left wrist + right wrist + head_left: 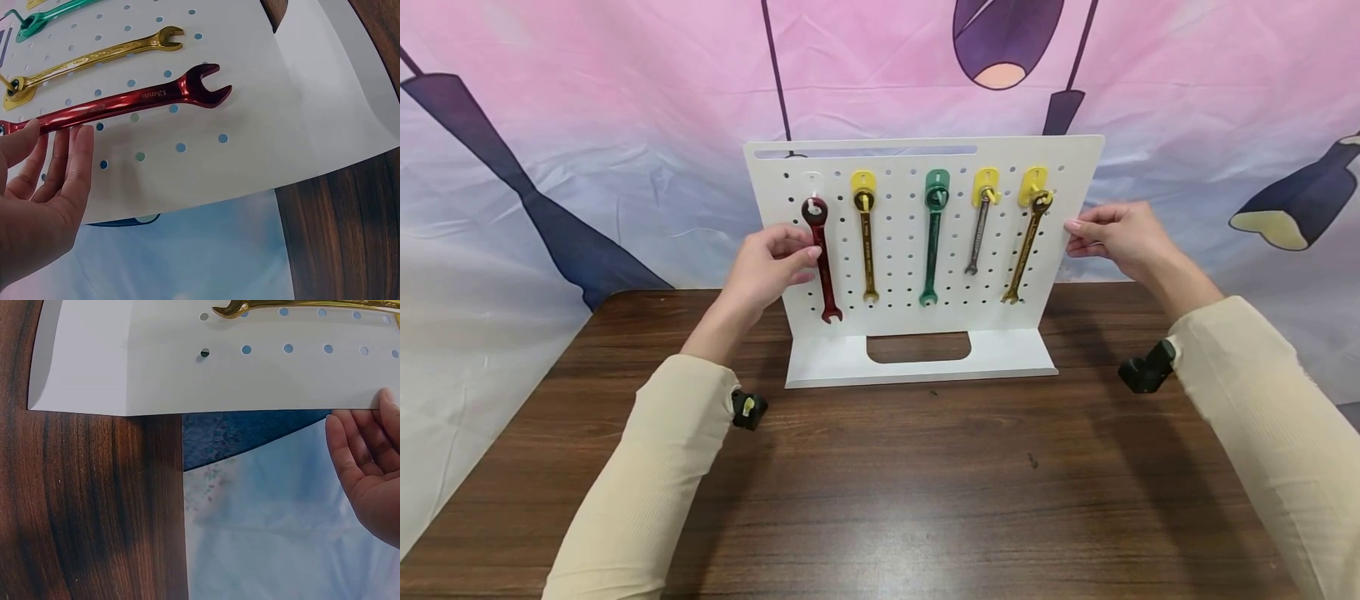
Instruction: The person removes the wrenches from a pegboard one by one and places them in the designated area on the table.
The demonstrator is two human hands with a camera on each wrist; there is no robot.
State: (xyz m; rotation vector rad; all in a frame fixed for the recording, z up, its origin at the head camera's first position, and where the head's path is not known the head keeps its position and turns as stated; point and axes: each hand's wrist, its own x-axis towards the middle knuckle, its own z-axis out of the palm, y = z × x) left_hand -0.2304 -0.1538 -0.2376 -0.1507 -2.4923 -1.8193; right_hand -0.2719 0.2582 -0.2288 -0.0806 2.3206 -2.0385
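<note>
My left hand pinches the upper shaft of a red combination wrench, thumb in front and fingers curled behind. The wrench's ring end is at a white hook on a white pegboard, and its open jaw points down. In the left wrist view, "13mm" is marked on the red wrench. At the opposite side, my right hand holds the board's right edge between thumb and fingers, seen closely in the right wrist view.
On hooks to the right hang a gold wrench, a green wrench, a small silver wrench and another gold wrench. The board's slotted base stands on a dark wooden table, before a patterned cloth.
</note>
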